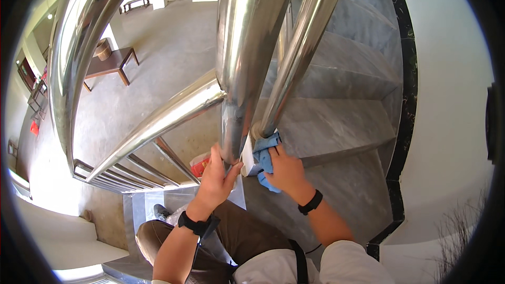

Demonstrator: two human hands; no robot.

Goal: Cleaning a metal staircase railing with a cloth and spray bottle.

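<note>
A thick, shiny metal railing post (239, 73) rises in front of me. Around its lower end my left hand (213, 181) is closed, thumb on the near side. To the right, my right hand (286, 171) grips a crumpled blue cloth (264, 156) and presses it near the foot of a thinner metal baluster (294, 63). The cloth lies against the white edge of the stair beside that foot. Part of the cloth is hidden under my fingers.
Grey stone steps (336, 126) climb on the right along a white wall (447, 100) with black skirting. A curved handrail (79, 47) and sloping rail (163, 118) stand left. Below are a wooden table (113, 64) with a basket (103, 50) and, near the post, a red container (200, 164).
</note>
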